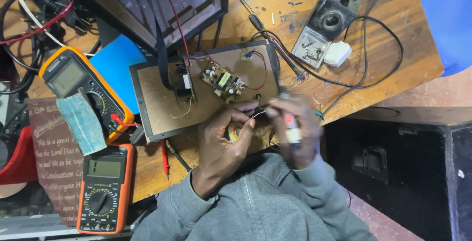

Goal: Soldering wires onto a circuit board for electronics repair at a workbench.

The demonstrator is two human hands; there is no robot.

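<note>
Head view shows the left hand (223, 140) closed around a small spool of solder (235, 133), with a thin strand drawn out from it toward the right hand (294, 130). That right hand is closed on a soldering iron (292, 123), whose tip I cannot make out against the fingers. Both hands sit close together at the near edge of a brown board (162, 103) lying on the wooden surface (393, 34).

A small green circuit board (223, 82) rests further up the brown board, apart from the hands, with red wires (260, 69) looping off it. Risk here, as I judge it: the hot iron is very near the left fingers and the grey sleeve (255, 201), so a slip could burn skin or cloth. Loose black cables (354, 79) trail just beside the right hand and could snag the iron.

Two orange meters (105, 187) lie well to the left, and a tray of screws (310, 50) sits beyond the cables.
</note>
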